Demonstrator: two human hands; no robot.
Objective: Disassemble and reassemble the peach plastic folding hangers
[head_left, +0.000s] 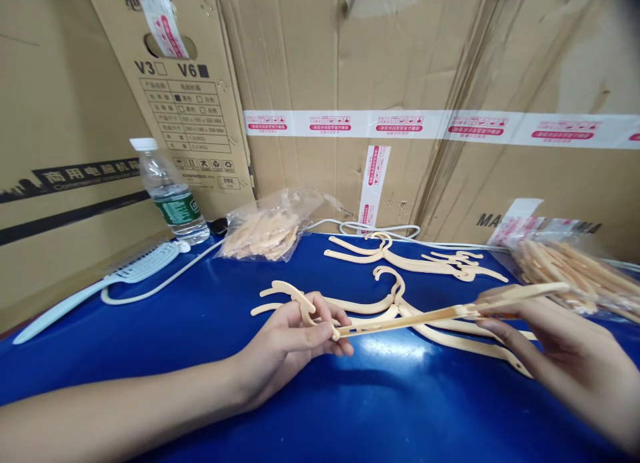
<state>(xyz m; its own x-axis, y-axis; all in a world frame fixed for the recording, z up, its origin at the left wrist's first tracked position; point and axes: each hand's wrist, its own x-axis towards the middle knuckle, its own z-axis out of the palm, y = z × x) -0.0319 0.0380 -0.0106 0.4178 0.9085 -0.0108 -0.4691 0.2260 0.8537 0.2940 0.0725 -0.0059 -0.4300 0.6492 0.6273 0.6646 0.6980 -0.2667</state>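
Observation:
A beige plastic folding hanger (pixel 405 321) stretches between my two hands, above the blue table. My left hand (pixel 287 346) pinches its left end, where a curved piece (pixel 295 295) sticks up beside the thumb. The right end lies in the closed fingers of my right hand (pixel 560 356), and a curved arm of it points out past them; part of this grip is hidden. Just behind the held hanger lie hanger parts with a hook (pixel 395 283), partly covered by it and by my left hand. Farther back rests another hooked group of hanger parts (pixel 407 261).
Small beige pieces (pixel 453 257) lie by the rear hanger. Clear bags of beige parts (pixel 265 233) stand at back left and right (pixel 565 269). A water bottle (pixel 175 206), a light-blue hairbrush (pixel 107 283) and a white cable (pixel 150 295) are left. Cardboard boxes (pixel 320 176) wall the back.

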